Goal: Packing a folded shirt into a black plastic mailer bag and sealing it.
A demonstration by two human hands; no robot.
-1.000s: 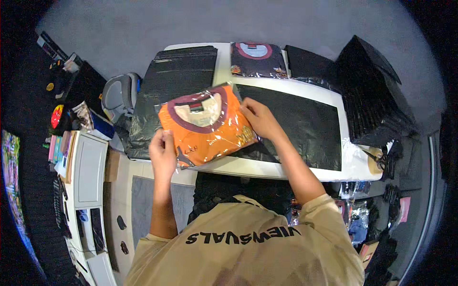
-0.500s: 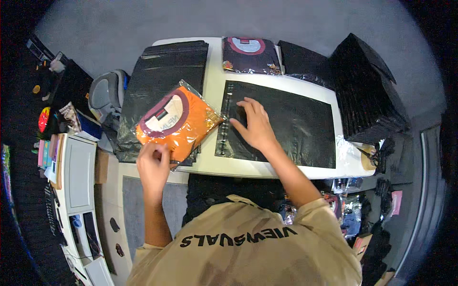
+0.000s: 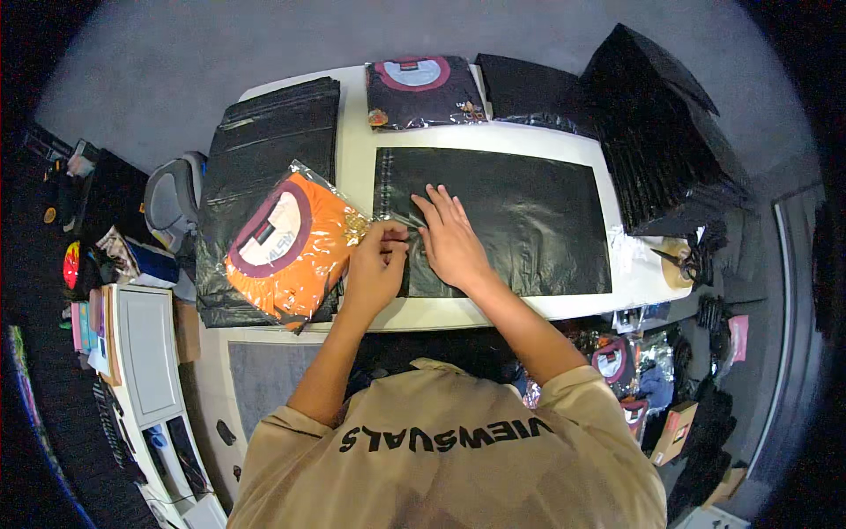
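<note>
A flat black plastic mailing bag (image 3: 538, 225) lies on the white table (image 3: 352, 115) in front of me. My right hand (image 3: 454, 242) rests on its left part, palm down with the fingers stretched out. At the bag's left edge my left hand (image 3: 377, 269) is closed, its thumb and fingertips pinching the edge of the plastic. Just left of that hand lies an orange T-shirt (image 3: 326, 238), folded in a clear plastic sleeve, with a maroon collar. It sits tilted, partly over a stack of black plastic bags (image 3: 282, 128).
A dark folded T-shirt (image 3: 427, 101) in clear plastic lies at the table's far edge, beside a black packet (image 3: 533, 93). A tall stack of black bags (image 3: 661, 132) stands at the right. Scissors (image 3: 674, 256) lie near a tape roll. A white cabinet (image 3: 145, 353) stands at left.
My left hand has let go of the orange T-shirt's sleeve and moved right to the black bag's left edge. The right hand stays on the bag. The whole view has shifted slightly.
</note>
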